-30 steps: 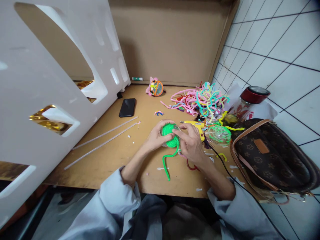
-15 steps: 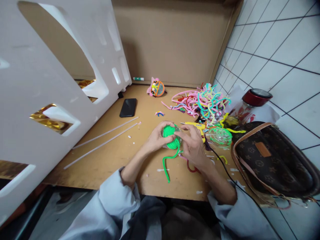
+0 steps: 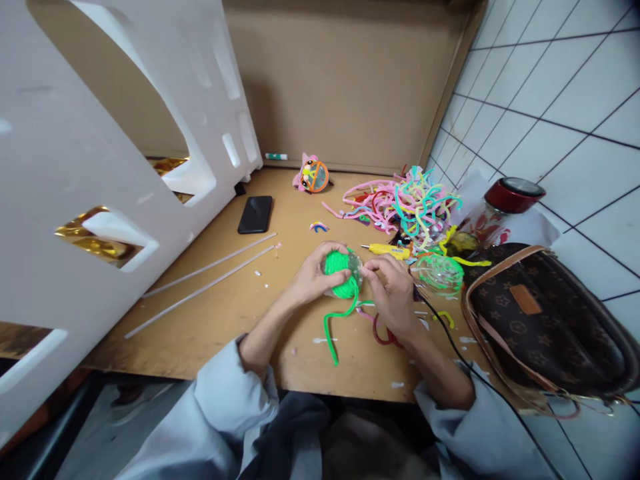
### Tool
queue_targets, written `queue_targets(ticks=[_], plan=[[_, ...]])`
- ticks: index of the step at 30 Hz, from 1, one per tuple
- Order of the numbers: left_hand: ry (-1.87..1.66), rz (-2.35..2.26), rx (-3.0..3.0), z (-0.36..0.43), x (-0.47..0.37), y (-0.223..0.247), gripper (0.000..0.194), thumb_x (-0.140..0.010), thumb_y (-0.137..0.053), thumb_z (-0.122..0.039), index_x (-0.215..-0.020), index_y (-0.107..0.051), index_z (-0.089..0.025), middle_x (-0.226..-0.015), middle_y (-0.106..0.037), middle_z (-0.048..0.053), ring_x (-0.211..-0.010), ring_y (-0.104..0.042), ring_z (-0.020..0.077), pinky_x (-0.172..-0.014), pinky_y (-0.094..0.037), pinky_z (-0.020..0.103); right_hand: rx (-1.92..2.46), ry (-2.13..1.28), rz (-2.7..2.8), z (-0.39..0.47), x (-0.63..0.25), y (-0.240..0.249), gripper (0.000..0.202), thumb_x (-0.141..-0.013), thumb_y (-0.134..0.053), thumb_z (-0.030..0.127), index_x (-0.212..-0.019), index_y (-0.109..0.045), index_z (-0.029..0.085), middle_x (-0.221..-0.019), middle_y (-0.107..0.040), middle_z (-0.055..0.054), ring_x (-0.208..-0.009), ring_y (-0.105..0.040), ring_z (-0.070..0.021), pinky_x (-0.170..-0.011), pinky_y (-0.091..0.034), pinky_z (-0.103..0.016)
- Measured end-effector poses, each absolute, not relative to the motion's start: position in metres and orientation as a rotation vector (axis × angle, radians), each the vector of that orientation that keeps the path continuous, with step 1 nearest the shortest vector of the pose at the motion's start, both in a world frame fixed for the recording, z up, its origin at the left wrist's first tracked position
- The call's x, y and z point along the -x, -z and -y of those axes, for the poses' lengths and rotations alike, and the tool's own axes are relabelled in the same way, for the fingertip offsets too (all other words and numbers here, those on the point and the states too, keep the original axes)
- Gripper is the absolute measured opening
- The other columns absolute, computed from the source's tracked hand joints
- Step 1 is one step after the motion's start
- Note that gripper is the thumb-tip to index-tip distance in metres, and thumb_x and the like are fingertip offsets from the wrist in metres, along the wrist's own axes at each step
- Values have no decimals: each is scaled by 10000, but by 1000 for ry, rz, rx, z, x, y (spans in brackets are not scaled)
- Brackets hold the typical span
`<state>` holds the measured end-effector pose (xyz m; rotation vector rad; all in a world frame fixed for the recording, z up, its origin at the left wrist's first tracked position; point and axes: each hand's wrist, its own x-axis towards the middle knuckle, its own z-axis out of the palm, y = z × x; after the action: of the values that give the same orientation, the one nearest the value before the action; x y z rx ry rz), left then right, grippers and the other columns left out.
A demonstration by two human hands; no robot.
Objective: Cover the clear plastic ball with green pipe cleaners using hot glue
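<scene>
Head view: left hand point(image 3: 313, 277) cupped round clear ball wound with fuzzy green pipe cleaner point(image 3: 341, 277), steadying it above tan desk point(image 3: 225, 313); right hand point(image 3: 393, 293) pinching the wrap (loose tail dangling), fingers closed.

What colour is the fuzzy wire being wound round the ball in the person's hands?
Bright green, seen clearly in the head view: the fuzzy wire.
</scene>
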<state>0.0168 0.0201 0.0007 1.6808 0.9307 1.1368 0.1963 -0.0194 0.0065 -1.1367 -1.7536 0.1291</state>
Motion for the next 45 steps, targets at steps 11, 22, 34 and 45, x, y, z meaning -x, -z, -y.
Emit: queue_targets(ticks=[11,22,34,45], plan=[[-1131,-924,-1729,-22,-17,0,351,-717,-738,-304,-1032,-627,-197,-1179,-652,77,-1091,-611,244,-981,-475,373,1177,-69,1807,20,-194,-8,325,-1012,-396,318,-711,-485,236,-697,-558,4,-698,-503,-171,-694,-369,-320],[-1107,-938,-1690,-20,-17,1,450,-719,-745,-326,-1125,-601,-195,-1167,-639,71,-997,-618,215,-883,-498,322,1187,-126,1654,24,-193,-7,280,-1008,-365,298,-745,-444,244,-723,-529,4,-704,-495,-171,-673,-377,-317],[-1137,-882,-1779,-23,-16,5,484,-745,-741,-302,-1203,-617,-207,-1233,-638,86,-1159,-597,255,-1048,-453,386,1106,19,1900,22,-194,-2,397,-954,-325,118,-1107,-678,218,-980,-708,-64,-947,-609,-220,-825,-419,-376],[-1144,-890,-1753,-24,-17,7,527,-726,-745,-288,-1222,-590,-195,-1231,-644,75,-1123,-611,249,-1007,-477,369,1053,93,1996,26,-192,-6,580,-978,-325,123,-1542,-294,258,-1216,-718,-28,-1187,-556,-224,-1007,-386,-417]])
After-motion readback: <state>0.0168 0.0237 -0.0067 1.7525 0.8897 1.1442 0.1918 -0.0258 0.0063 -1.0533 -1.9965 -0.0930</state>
